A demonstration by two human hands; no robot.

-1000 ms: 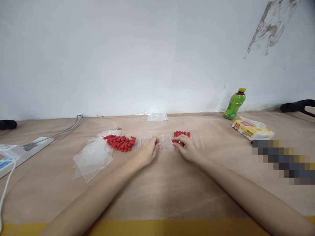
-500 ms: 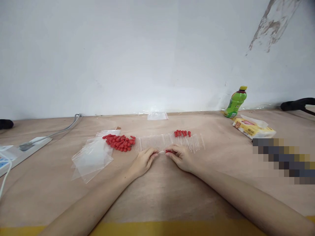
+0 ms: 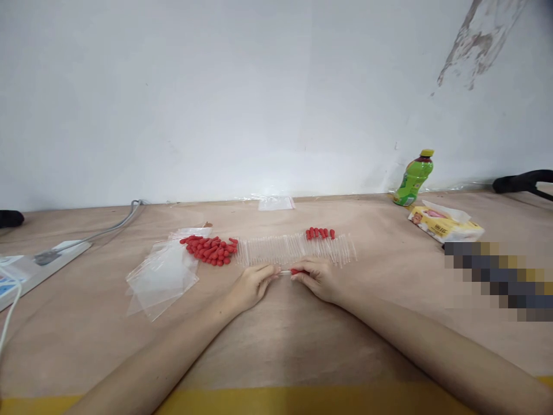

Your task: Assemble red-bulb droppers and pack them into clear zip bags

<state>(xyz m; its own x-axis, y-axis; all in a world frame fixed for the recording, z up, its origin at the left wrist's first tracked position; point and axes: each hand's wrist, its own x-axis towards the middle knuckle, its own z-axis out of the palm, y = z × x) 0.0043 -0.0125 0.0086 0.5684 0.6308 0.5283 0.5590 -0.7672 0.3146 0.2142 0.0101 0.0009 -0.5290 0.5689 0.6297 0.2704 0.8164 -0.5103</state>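
Observation:
My left hand point(image 3: 254, 285) pinches one end of a thin clear tube point(image 3: 286, 272) just in front of the row of tubes. At the tube's other end, my right hand point(image 3: 318, 279) is closed on a red rubber bulb point(image 3: 294, 271). Behind both hands lies a long row of clear tubes point(image 3: 272, 249), side by side. Several red bulbs point(image 3: 320, 233) sit at the upper ends of tubes on the row's right part. A pile of loose red bulbs point(image 3: 211, 252) lies left of the row, partly over clear plastic bags point(image 3: 166, 279).
A green bottle point(image 3: 415, 180) leans near the wall at the right, behind a yellow tissue box point(image 3: 444, 223). On the left are a white power strip point(image 3: 69, 253) and a grey cable point(image 3: 108, 226). A small clear bag point(image 3: 276, 203) lies by the wall.
Both hands have shifted very slightly toward the near edge, still holding the tube and the bulb. The rest looks unchanged.

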